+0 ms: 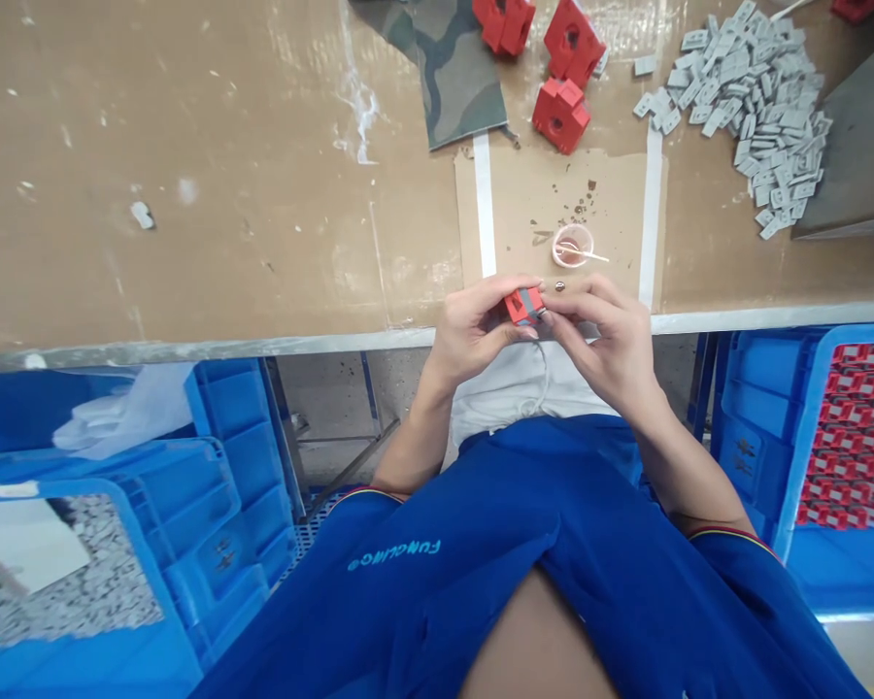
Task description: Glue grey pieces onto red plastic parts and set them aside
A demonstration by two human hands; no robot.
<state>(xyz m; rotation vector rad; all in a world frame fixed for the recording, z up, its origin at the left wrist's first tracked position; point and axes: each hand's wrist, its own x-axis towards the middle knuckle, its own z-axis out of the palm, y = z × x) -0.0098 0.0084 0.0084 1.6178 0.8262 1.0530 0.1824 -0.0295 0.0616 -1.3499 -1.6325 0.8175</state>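
Note:
Near the table's front edge, my left hand (pixel 473 325) is closed around a small red plastic block (pixel 516 308) with a grey band across it. The thumb lies below the block and the fingers above. From the right, my right hand (pixel 603 325) meets the block with thumb and fingertips pinched at its side; whatever they pinch is too small to make out. Just beyond the fingertips lies a small shiny metal piece (pixel 560 286). Behind it stands a small clear cup (pixel 572 247) of reddish liquid, with a thin white stick across its rim.
Several larger red blocks (pixel 560 115) lie farther back, beside a camouflage-patterned cloth (pixel 458 73). A heap of small grey plates (pixel 779 116) is at the back right, next to a grey metal surface (pixel 859 136). Blue crates (pixel 761 417) stand below the table on both sides.

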